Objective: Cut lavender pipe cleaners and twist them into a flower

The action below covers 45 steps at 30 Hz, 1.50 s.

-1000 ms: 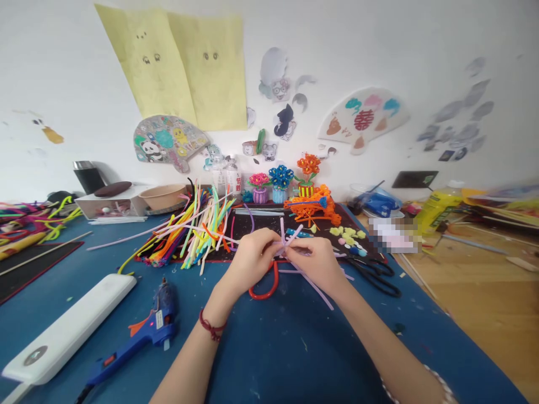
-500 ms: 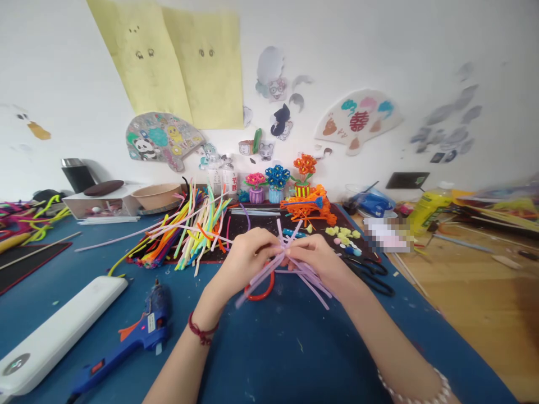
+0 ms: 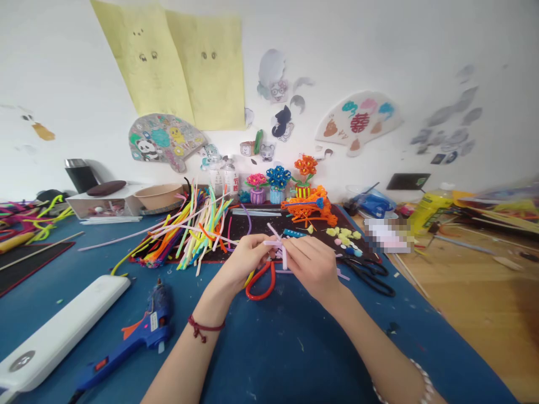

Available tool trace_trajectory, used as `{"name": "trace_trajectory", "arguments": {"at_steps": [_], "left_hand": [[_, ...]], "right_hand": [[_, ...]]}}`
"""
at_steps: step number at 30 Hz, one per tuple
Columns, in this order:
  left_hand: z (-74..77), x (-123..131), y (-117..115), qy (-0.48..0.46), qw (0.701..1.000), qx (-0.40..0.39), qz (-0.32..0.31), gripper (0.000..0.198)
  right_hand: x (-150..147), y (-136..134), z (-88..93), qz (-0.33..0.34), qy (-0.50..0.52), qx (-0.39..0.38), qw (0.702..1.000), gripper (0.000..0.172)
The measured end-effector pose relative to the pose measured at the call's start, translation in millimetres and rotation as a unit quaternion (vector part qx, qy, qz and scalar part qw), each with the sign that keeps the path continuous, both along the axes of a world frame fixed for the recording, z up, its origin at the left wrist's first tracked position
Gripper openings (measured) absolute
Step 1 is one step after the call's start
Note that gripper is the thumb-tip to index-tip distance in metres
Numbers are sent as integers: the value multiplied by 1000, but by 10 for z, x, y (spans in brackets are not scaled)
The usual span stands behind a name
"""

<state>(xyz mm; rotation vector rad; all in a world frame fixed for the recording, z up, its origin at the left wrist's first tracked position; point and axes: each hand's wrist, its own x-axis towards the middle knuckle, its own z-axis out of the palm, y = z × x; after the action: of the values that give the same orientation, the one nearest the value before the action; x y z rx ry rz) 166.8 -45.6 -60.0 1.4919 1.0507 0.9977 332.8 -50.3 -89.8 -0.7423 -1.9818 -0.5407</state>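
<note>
Between my two hands is a bundle of light purple pipe cleaners [image 3: 284, 258], their ends sticking out in several directions. My left hand [image 3: 248, 258] pinches the bundle from the left. From the right, my right hand [image 3: 312, 261] has its fingers closed round it, hiding much of the middle. Below the bundle, on the blue mat, lie red-handled pliers or scissors [image 3: 260, 297], with the working end hidden by my left hand. Black scissors [image 3: 370, 275] rest right of my right hand.
Left of me are a blue glue gun [image 3: 145, 331] and a long white device [image 3: 63, 331]. Behind them spreads a heap of coloured pipe cleaners [image 3: 197, 230]. Small pots of pipe-cleaner flowers [image 3: 278, 182] stand by the wall, near an orange pile [image 3: 311, 207]. Pale pompoms [image 3: 343, 235] lie to the right.
The purple pipe cleaners have turned in my hands; their long ends no longer fan out toward me. My right hand has rolled over, its back now facing up, and covers more of the bundle.
</note>
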Motion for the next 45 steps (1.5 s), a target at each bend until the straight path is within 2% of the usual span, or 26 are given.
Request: {"name": "trace_trajectory", "arguments": {"at_steps": [4, 7, 11, 14, 17, 20, 24, 25, 27, 30, 34, 36, 38, 41, 45], "left_hand": [[9, 61, -45, -87, 994, -46, -37, 30], [6, 87, -51, -92, 995, -25, -19, 30], [18, 72, -45, -12, 996, 82, 10, 27], [50, 32, -54, 120, 970, 206, 43, 20], [92, -6, -79, 210, 930, 299, 34, 16], [124, -31, -105, 225, 904, 365, -4, 16], [136, -38, -123, 218, 892, 395, -29, 19], [135, -34, -124, 215, 892, 396, -29, 19], [130, -21, -125, 206, 895, 395, -29, 18], [122, 13, -120, 182, 909, 375, -13, 16], [89, 60, -92, 140, 952, 272, 30, 18], [68, 73, -76, 86, 973, 208, 58, 21], [57, 84, -67, 15, 985, 148, 84, 24], [66, 108, -76, -83, 987, 83, 109, 24], [89, 157, -107, -184, 974, 40, 129, 24]], "right_hand": [[37, 2, -4, 6, -28, 14, 999, 19], [25, 8, -3, 14, -13, -12, 1000, 18], [-31, -2, 33, 26, 66, -86, 994, 21], [-38, -25, 104, 56, 148, -191, 969, 21], [14, -36, 184, 114, 199, -352, 907, 18], [79, -24, 226, 195, 247, -490, 813, 18], [120, 15, 207, 282, 316, -601, 678, 17], [124, 25, 199, 296, 326, -619, 650, 16], [133, 37, 193, 310, 332, -641, 619, 16], [158, 43, 215, 306, 336, -647, 612, 16], [213, 57, 247, 303, 351, -635, 618, 19], [236, 70, 244, 309, 374, -633, 603, 19], [246, 79, 232, 320, 405, -628, 582, 27], [220, 85, 209, 339, 404, -630, 570, 33], [138, 96, 172, 380, 406, -620, 553, 44]]}}
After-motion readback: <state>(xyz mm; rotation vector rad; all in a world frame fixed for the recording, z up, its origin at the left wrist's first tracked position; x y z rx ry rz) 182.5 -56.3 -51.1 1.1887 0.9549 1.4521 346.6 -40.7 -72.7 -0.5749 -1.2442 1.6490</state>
